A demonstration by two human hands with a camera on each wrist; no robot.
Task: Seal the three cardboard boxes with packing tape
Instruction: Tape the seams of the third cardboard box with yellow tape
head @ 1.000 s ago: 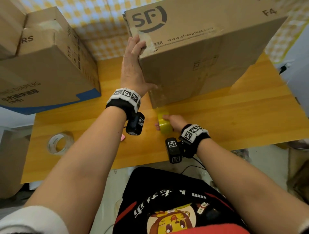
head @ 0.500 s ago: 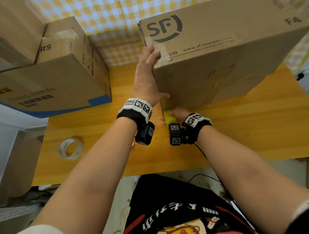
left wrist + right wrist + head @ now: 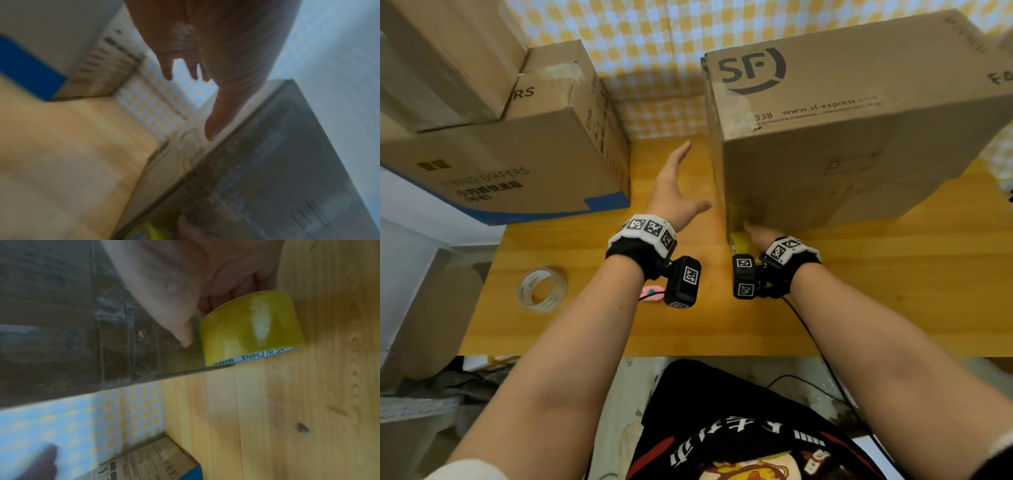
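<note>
Pale yellow wood forms the tabletop (image 3: 859,291) on which a person works at sealing boxes. The biggest item is a tall brown cardboard box printed with a black "SF" logo (image 3: 842,130), standing directly ahead of the right hand (image 3: 758,234) and just to the right of the left hand (image 3: 674,195). Clear tape already crosses its near face, as the right wrist view shows.

To the left of the left hand sits a brown cardboard box with a blue corner stripe and "DIAPERS" lettering (image 3: 517,171), and a further plain brown cardboard box (image 3: 445,61) rests on top of it, farther left and back. A yellow-and-white checked cloth (image 3: 654,41) hangs behind the boxes, beyond both hands.

The left hand is spread flat, fingers straight and thumb out, in the gap between the two lower boxes; it holds nothing, and whether it touches the logo box cannot be told.

The right hand is low at the near bottom corner of the logo box. Its fingers curl round a roll of yellowish packing tape on a white printed core (image 3: 251,327), with the thumb (image 3: 180,331) pressed against the box face beside the roll.

A second roll of clear tape (image 3: 541,289) lies flat on the table, left of and nearer than the left wrist. A small pink object (image 3: 652,293) lies under that wrist; what it is cannot be told.
</note>
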